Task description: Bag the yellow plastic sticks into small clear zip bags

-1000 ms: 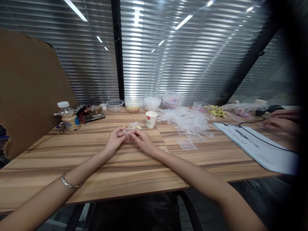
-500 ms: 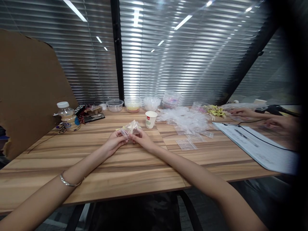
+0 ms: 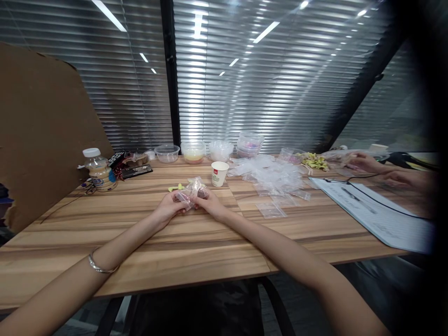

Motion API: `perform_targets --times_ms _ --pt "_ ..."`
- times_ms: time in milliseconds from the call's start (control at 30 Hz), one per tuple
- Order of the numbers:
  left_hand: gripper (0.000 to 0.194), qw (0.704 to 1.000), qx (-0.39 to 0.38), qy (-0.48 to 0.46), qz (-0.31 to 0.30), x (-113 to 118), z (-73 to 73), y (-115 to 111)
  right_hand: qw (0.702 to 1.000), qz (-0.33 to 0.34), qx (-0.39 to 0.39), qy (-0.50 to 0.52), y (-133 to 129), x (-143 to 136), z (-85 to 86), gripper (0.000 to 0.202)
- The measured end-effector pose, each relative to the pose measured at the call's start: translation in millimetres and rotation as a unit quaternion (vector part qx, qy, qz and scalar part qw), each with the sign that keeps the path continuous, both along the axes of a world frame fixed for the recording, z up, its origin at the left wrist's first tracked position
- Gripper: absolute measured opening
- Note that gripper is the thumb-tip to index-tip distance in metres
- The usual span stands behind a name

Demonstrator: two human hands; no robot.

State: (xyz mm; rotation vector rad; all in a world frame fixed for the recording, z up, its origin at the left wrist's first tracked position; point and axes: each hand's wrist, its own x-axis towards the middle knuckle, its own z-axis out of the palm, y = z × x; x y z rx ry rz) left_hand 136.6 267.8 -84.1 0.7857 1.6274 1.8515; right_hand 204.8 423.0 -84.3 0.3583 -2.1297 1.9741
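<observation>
Both hands hold a small clear plastic bag (image 3: 192, 190) just above the table. My left hand (image 3: 170, 207) pinches its left side, fingers closed. My right hand (image 3: 209, 204) grips the right side, thumb and fingers also closed. Something pale seems to be inside the bag, but its kind cannot be made out. Just behind the left fingers lie small yellow-green pieces (image 3: 176, 187) on the table. A white paper cup (image 3: 220, 174) with a red label stands upright behind my right hand.
Flat clear zip bags (image 3: 275, 177) lie heaped right of the cup. Clear plastic bowls (image 3: 193, 152) line the back, before the blinds. Left are a bottle (image 3: 100, 170) and a cardboard panel (image 3: 45, 121). Rightward lie yellow pieces (image 3: 315, 161), a clipboard (image 3: 371, 212) and another person's hands (image 3: 367, 163).
My hands have shifted slightly right and turned the bag between them. The yellow-green pieces behind my left fingers now show more. The other person's hand at the right has moved.
</observation>
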Motion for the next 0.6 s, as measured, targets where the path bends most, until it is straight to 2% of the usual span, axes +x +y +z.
perform_targets --times_ms 133,267,500,600 --pt "0.026 1.000 -0.003 0.021 -0.001 -0.4 -2.4 1.8 1.000 -0.010 0.017 0.011 0.0 -2.0 -1.2 0.031" --pt "0.031 1.000 0.008 -0.005 0.004 -1.9 -4.5 2.3 0.999 -0.036 0.017 0.013 -1.3 -2.3 -2.1 0.032" --pt "0.029 0.987 0.078 -0.139 -0.018 -0.7 4.9 -2.2 0.991 -0.098 -0.080 0.040 4.2 -8.5 -5.1 0.031" --pt "0.034 0.991 0.056 -0.118 -0.018 -1.6 4.4 -2.0 0.990 -0.120 -0.078 0.016 6.4 -9.4 -5.6 0.030"
